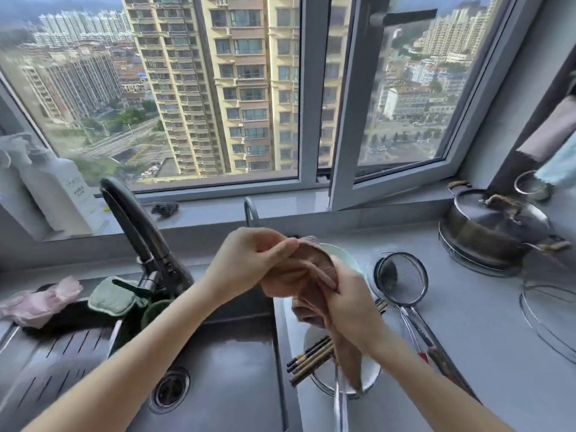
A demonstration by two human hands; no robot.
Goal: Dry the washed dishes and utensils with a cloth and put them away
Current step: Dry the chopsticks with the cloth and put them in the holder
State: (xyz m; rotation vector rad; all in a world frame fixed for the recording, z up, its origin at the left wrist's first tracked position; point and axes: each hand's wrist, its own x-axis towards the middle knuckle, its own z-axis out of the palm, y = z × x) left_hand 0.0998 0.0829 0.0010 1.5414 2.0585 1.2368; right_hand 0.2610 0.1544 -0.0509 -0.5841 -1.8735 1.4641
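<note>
**Brown cloth (pixel 307 275) bunched above chopsticks (pixel 311 358)**

Pinched at top by left grip (pixel 258 260), clutched lower by right grip (pixel 350 304). Directly beneath right grip: chopsticks across bowl (pixel 372 374) on bench (pixel 467 338), long axis lower-left to upper-right. Nearer the right.

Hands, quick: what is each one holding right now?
Left hand: closed grip on the cloth.
Right hand: closed grip on the same cloth.
</note>
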